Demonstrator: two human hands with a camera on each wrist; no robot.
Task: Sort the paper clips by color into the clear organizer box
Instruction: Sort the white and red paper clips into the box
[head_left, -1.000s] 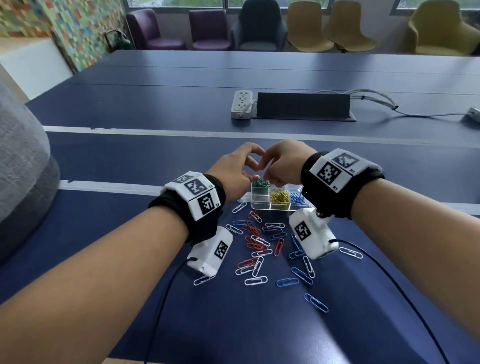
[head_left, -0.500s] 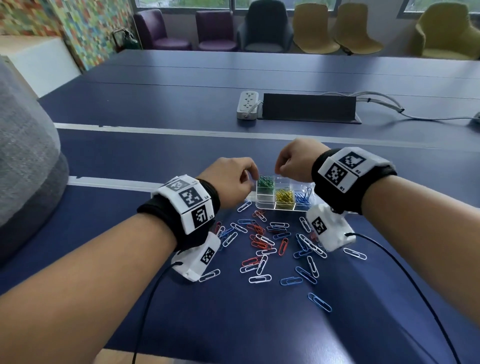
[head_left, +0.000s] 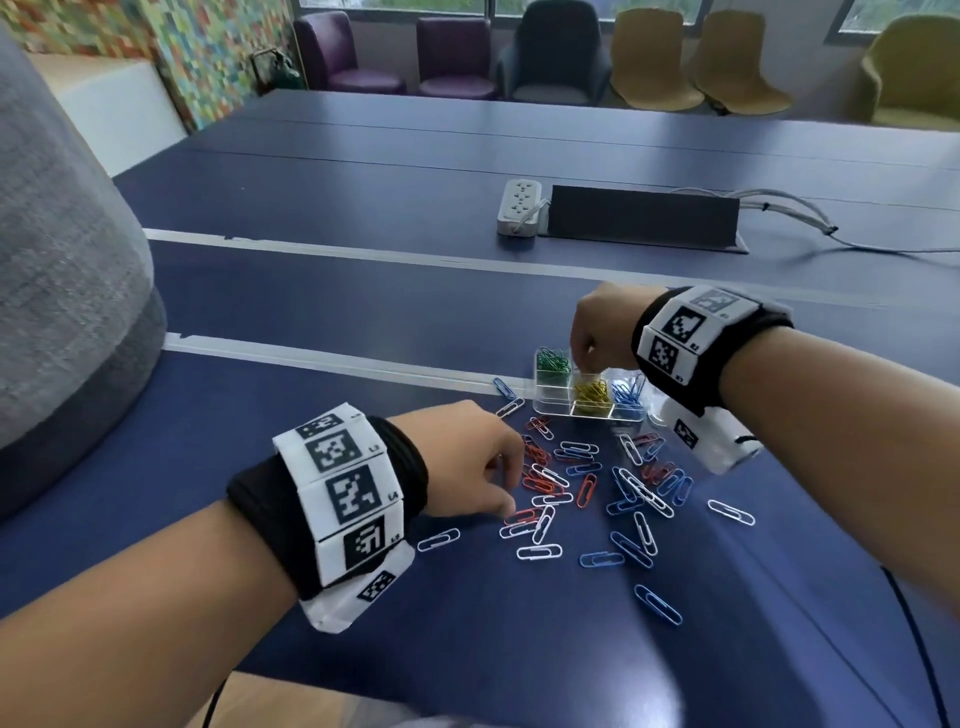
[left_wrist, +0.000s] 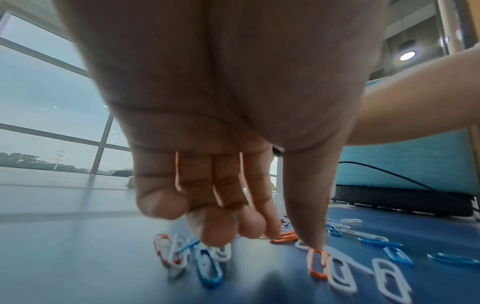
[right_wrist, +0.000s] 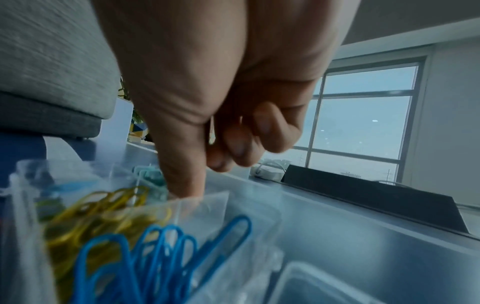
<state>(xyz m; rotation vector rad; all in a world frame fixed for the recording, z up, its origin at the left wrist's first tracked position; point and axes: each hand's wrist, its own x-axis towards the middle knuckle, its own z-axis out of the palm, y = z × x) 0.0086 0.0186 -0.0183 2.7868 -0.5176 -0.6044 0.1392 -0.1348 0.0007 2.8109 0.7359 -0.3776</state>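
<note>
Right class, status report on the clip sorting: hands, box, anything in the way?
Left hand down on loose clips, nothing gripped. Right hand over box, fingers curled, grip unclear. Green, yellow, blue binned. No obstruction.

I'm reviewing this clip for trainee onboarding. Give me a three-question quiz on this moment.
1. True or false: the yellow clips sit in the organizer box between the green clips and the blue clips.
2. Which hand reaches into the loose clips on the table? A) left hand B) right hand
3. Fill in: the right hand hovers over the ____.

Key: 1 true; 2 A; 3 organizer box.
</note>
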